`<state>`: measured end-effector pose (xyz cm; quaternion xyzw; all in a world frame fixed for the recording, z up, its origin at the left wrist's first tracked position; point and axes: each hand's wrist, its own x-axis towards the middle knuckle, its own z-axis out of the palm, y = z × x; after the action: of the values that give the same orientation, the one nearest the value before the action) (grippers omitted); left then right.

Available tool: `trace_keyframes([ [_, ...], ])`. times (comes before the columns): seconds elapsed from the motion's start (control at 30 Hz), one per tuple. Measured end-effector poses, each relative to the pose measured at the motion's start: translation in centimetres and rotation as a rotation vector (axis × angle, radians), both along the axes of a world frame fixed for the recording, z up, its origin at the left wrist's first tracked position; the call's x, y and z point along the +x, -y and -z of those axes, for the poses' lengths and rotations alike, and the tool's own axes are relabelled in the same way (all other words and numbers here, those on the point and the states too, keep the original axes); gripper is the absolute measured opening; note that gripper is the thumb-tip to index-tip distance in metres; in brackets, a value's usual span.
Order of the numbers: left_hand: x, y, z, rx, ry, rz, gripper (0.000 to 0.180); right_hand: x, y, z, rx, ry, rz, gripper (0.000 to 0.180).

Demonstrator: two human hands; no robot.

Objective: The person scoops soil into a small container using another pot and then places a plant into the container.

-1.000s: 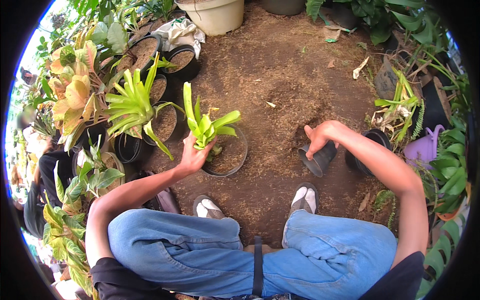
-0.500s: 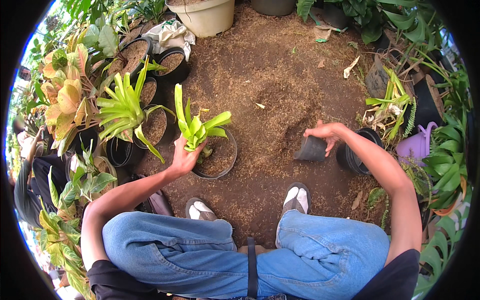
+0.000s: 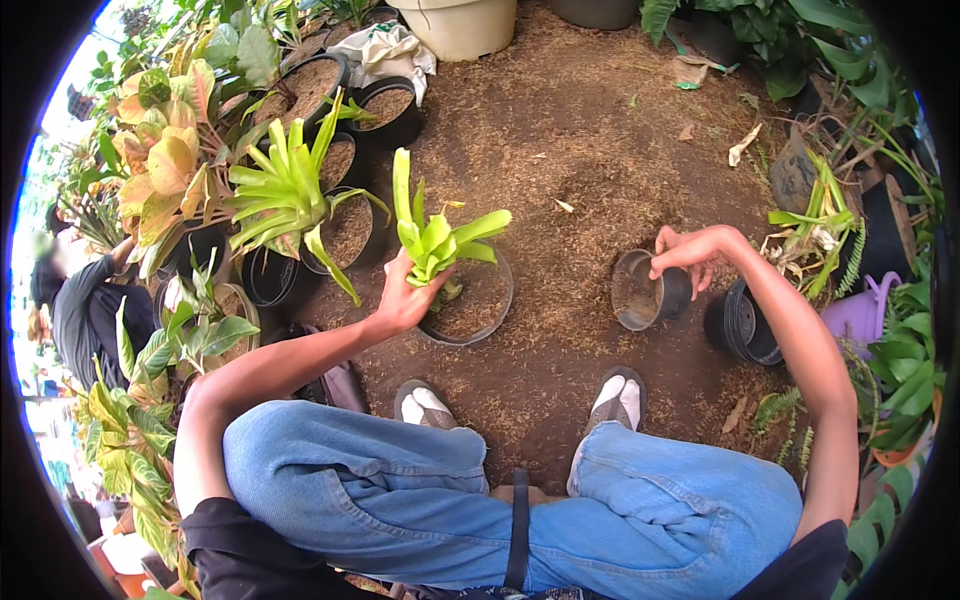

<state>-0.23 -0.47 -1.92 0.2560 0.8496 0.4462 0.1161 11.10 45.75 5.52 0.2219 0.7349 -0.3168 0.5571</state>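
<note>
My left hand [image 3: 408, 298] is closed round the base of a small bright green bromeliad [image 3: 440, 245], just over the left part of a round pot [image 3: 508, 300] filled with brown growing mix. Whether its roots touch the mix is hidden by the hand. On the right, my right hand [image 3: 697, 252] grips a small black pot [image 3: 675, 298] by its upper side. This pot is tilted, its mouth turned leftward, with a little brown mix clinging inside.
Behind my left hand, a larger bromeliad [image 3: 285, 195] leans among several black pots. Stacked black pots [image 3: 740, 325] lie beside my right forearm, near a purple bucket [image 3: 858, 312]. Loose mix covers the ground [image 3: 590, 130]. A person [image 3: 85, 310] sits at far left.
The small black pot has turned in my right hand, so its inside now shows. My left hand keeps its hold on the bromeliad. The whole view has shifted slightly.
</note>
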Motion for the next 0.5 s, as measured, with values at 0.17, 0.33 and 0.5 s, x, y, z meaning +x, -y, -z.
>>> trace_keyframes([
  [0.17, -0.1, 0.3, 0.0, -0.05, -0.052, 0.014, 0.036, -3.2, 7.2, -5.2, 0.076, -0.23, -0.154, 0.091],
  [0.33, 0.3, -0.5, -0.7, 0.009, -0.01, 0.02, 0.035, -5.1, 13.6, -7.7, 0.116, -0.466, -0.333, 0.124],
  [0.5, 0.3, -0.2, -0.7, 0.008, 0.0, 0.021, 0.035, -5.7, 17.2, -8.3, 0.156, -0.537, -0.385, 0.128],
])
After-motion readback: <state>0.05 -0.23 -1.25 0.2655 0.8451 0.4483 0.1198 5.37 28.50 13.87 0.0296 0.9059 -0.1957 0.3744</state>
